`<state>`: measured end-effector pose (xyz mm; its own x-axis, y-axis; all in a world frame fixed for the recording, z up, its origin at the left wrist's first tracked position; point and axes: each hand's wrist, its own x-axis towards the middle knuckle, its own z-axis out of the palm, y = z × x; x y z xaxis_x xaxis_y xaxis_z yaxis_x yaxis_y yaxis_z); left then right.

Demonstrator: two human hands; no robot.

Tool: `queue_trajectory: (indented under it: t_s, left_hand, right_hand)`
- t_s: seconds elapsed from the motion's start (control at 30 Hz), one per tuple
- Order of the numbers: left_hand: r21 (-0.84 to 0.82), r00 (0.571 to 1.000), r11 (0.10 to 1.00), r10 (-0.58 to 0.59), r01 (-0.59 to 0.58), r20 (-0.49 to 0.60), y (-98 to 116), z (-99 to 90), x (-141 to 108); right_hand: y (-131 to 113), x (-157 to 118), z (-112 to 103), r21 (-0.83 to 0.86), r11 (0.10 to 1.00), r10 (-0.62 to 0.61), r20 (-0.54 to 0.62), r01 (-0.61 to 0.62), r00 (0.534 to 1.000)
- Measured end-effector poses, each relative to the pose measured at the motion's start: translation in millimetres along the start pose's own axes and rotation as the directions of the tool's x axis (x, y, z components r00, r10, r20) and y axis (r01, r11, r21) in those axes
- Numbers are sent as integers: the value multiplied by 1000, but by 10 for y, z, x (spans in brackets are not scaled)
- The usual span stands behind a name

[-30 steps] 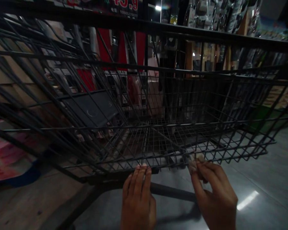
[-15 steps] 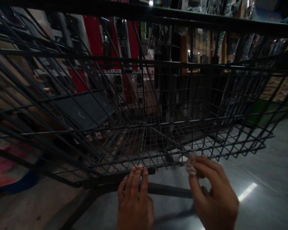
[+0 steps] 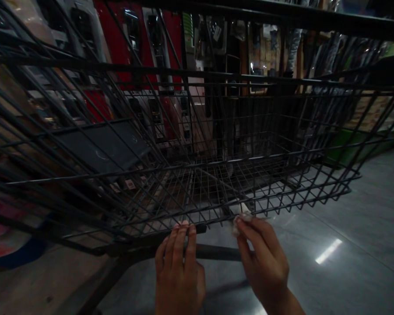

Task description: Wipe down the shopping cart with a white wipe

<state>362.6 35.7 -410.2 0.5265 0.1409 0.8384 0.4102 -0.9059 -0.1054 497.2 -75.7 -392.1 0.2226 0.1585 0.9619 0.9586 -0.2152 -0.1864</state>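
Note:
A black wire shopping cart point(image 3: 216, 164) stretches across the head view. My left hand point(image 3: 179, 269) lies against the cart's lower near edge, its fingers stretched out and their tips touching the frame. Right of it, my right hand point(image 3: 264, 258) pinches a crumpled whitish wad point(image 3: 240, 222) between thumb and fingers, close to the basket's bottom wires. Whether the wad is tissue, cloth or thin plastic I cannot tell. It looks near or against the wire edge; contact is unclear.
Behind the cart hang packaged goods point(image 3: 156, 39) on a display. A grey panel point(image 3: 101, 144) sits at the cart's left end. A blue tub point(image 3: 28, 251) with pink contents stands at lower left, a green bin point(image 3: 339, 148) at right. Grey floor point(image 3: 357, 227) shows below.
My right hand has moved left with the wad, nearer my left hand and the wires. My left hand stays at the cart's edge. The view has shifted slightly.

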Motion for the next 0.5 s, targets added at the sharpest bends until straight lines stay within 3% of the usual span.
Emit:
queue_trajectory:
  t_s: [0.13,0.3,0.37,0.5]
  left_hand:
    - [10,999,1000,6,-7,34,-18,-12,4]
    - [13,1000,1000,2,-2,3,6,-27,18]
    - [11,1000,1000,-12,12,5,18,-30,25]
    - [0,1000,1000,-22,22,15,21,-30,25]
  right_hand:
    - [136,-112,-177,-25,999,49,93,-47,994]
    - [205,137,-459,-128,969,197,-121,-212,973]
    - [224,278,-449,-133,971,178,-145,-197,973]
    - [282,382,-320,-106,992,67,-73,-75,995]
